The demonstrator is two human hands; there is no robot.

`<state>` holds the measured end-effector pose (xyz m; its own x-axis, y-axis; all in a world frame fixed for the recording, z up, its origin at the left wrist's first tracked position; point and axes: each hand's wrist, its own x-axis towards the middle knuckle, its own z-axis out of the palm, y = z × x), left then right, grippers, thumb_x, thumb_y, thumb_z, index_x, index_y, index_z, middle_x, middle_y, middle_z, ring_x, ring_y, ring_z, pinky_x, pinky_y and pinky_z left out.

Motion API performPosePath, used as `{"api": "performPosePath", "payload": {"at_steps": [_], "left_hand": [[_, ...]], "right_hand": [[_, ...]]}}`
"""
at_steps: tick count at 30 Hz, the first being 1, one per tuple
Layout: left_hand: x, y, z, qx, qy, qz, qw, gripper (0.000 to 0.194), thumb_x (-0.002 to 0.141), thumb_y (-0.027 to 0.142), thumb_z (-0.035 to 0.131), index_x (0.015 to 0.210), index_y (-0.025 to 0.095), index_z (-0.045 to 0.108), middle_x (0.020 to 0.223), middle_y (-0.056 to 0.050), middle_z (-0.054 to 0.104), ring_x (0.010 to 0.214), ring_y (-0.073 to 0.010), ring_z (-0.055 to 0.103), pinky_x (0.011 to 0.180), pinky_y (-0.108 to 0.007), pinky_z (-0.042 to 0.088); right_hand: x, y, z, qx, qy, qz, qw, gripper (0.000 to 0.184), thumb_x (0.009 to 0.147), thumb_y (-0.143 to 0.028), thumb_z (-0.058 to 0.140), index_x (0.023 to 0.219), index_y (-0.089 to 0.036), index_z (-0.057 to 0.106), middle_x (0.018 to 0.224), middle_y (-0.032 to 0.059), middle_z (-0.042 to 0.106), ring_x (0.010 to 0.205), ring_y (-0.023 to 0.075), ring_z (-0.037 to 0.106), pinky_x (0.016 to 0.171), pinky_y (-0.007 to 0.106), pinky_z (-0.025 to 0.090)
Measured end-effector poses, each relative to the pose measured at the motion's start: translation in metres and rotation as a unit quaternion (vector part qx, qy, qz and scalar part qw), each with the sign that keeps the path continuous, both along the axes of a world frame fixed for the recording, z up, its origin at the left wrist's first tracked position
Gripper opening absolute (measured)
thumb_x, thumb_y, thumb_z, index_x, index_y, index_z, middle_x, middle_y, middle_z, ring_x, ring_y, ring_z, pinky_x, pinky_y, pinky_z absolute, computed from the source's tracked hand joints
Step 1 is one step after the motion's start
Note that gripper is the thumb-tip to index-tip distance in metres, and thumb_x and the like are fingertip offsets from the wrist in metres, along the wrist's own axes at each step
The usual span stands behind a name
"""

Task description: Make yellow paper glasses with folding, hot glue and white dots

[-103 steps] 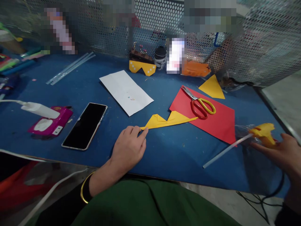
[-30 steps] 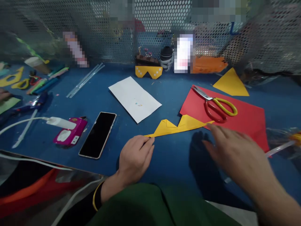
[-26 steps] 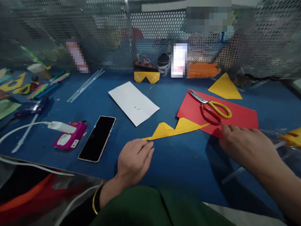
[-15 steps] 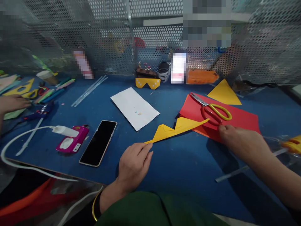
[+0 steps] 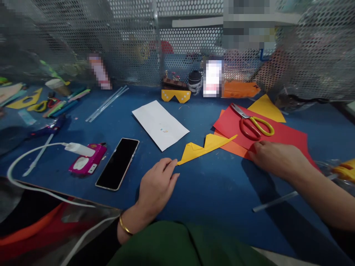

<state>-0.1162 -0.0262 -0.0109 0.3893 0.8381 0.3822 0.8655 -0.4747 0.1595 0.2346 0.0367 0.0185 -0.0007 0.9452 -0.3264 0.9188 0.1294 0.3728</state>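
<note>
My left hand point(image 5: 157, 186) has its fingertips closed on the left tip of a folded yellow paper cutout point(image 5: 199, 148), which has two peaks along its upper edge. The cutout's right end overlaps an orange sheet point(image 5: 235, 147). Over that lies a red sheet of paper point(image 5: 288, 136), its near edge gripped by my right hand point(image 5: 273, 157); the fingertips are partly hidden. Scissors point(image 5: 251, 123) with one red and one yellow handle rest on the red sheet, just beyond my right hand. A white sheet point(image 5: 160, 125) lies beyond my left hand.
A phone point(image 5: 118, 164) and a purple power adapter point(image 5: 87, 159) with a white cable lie left. Yellow paper glasses point(image 5: 176, 96) stand at the back, near a lit, blurred phone point(image 5: 213, 77). A yellow triangle point(image 5: 267, 108) sits behind the red sheet. A glue gun point(image 5: 50, 125) lies far left.
My right hand has moved left and now grips the red sheet, which has shifted, showing more orange at its left. The cutout's right end has drawn back left. Another person's hand has withdrawn at far left.
</note>
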Motion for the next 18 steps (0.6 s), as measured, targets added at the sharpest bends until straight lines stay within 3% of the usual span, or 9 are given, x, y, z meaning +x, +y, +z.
{"api": "performPosePath", "payload": {"at_steps": [3, 8, 13, 18], "left_hand": [[0.012, 0.005, 0.014, 0.002, 0.018, -0.021, 1.000, 0.026, 0.092, 0.019, 0.068, 0.117, 0.015, 0.066, 0.104, -0.007, 0.072, 0.088, -0.0230, 0.069, 0.067, -0.033, 0.054], [0.056, 0.026, 0.032, -0.024, 0.060, -0.081, 0.995, 0.009, 0.093, 0.017, 0.063, 0.100, 0.014, 0.068, 0.098, -0.008, 0.070, 0.087, -0.0250, 0.064, 0.069, -0.036, 0.051], [0.097, 0.054, 0.027, -0.057, 0.115, -0.114, 0.985, 0.013, 0.089, 0.009, 0.056, 0.089, 0.012, 0.069, 0.092, -0.013, 0.069, 0.092, -0.0289, 0.063, 0.071, -0.039, 0.047], [0.108, 0.067, 0.023, -0.087, 0.149, -0.136, 0.976, 0.021, 0.089, 0.006, 0.050, 0.087, 0.011, 0.071, 0.089, -0.015, 0.070, 0.090, -0.0282, 0.065, 0.072, -0.039, 0.043]], "right_hand": [[-0.002, -0.006, 0.002, -0.015, -0.011, -0.004, 1.000, 0.039, 0.103, -0.038, 0.035, 0.096, -0.015, 0.066, 0.096, 0.0164, 0.072, 0.089, 0.0349, 0.074, 0.055, 0.036, 0.041], [0.003, -0.009, 0.007, -0.042, -0.017, -0.001, 0.999, 0.035, 0.099, -0.043, 0.040, 0.105, -0.017, 0.062, 0.102, 0.0126, 0.073, 0.092, 0.0334, 0.073, 0.057, 0.035, 0.036], [0.004, -0.008, 0.011, -0.057, -0.015, -0.001, 0.998, 0.026, 0.096, -0.036, 0.046, 0.106, -0.018, 0.062, 0.106, 0.0127, 0.074, 0.092, 0.0325, 0.073, 0.056, 0.033, 0.031], [-0.005, -0.015, 0.011, -0.038, 0.000, 0.024, 0.999, 0.025, 0.096, -0.021, 0.040, 0.103, -0.014, 0.063, 0.094, 0.0140, 0.073, 0.087, 0.0306, 0.073, 0.055, 0.033, 0.027]]}}
